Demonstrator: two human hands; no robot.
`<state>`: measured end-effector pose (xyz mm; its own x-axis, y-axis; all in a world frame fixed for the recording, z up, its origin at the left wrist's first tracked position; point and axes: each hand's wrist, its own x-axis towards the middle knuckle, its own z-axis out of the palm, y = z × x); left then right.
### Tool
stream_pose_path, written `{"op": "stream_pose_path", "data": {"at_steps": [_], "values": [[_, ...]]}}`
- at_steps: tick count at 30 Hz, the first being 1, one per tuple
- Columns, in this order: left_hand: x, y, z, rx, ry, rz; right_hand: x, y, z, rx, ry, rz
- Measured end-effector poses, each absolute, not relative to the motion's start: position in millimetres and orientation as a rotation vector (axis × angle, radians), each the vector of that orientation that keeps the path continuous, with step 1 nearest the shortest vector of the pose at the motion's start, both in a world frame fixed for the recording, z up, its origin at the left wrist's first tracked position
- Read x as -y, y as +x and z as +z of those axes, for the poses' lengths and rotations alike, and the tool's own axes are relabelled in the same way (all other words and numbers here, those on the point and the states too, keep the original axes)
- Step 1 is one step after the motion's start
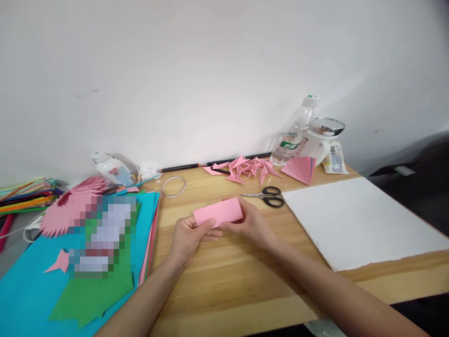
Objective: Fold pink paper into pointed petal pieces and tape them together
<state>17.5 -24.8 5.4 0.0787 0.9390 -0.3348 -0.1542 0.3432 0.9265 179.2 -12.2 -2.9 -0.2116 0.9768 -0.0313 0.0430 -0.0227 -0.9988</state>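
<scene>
A small pink strip of paper (219, 211), oblong in shape, is held up between both hands above the wooden table. My left hand (191, 234) is closed on its left end, thumb in front and fingers behind. On the right end, my right hand (250, 224) grips with the thumb along the lower edge; its other fingers are partly hidden behind the paper. Just beyond the right hand lie scissors (271, 195) with black handles. Several folded pink paper pieces (250, 167) form a pile near the wall.
Coloured paper sheets (21, 295) and a pink folded-paper ring (52, 215) occupy the left. A white board (365, 224) covers the right. At the back stand a water bottle (294, 133), a white mug (317, 142) and a tilted white bottle (114, 169). A thin bangle-like ring (162, 187) lies nearby.
</scene>
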Motion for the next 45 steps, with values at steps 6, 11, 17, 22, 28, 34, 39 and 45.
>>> {"op": "stream_pose_path", "data": {"at_steps": [6, 11, 17, 22, 28, 34, 39, 45], "values": [[24, 16, 0, -1.218, 0.976, 0.98, 12, 178, -4, 1.354, -1.244, 1.347], [24, 16, -2, -1.212, 0.969, 1.002, 11, 181, -3, 1.374, -1.193, 1.387], [24, 17, -1, -1.232, 0.95, 1.028, 5, 189, -4, 1.348, -1.221, 1.421], [21, 15, 0, -1.251, 0.904, 1.099, -2, 198, -8, 1.243, -1.23, 1.447], [22, 17, 1, -1.225, 0.875, 1.117, -4, 203, -5, 1.219, -1.27, 1.45], [18, 11, 3, -1.211, 0.798, 1.239, -10, 214, -1, 1.067, -1.271, 1.284], [15, 11, 1, -1.173, 0.756, 1.264, -3, 201, 1, 1.083, -1.217, 1.408], [20, 13, 0, -1.212, 1.022, 1.192, 7, 182, -4, 1.12, -1.056, 1.551]]}}
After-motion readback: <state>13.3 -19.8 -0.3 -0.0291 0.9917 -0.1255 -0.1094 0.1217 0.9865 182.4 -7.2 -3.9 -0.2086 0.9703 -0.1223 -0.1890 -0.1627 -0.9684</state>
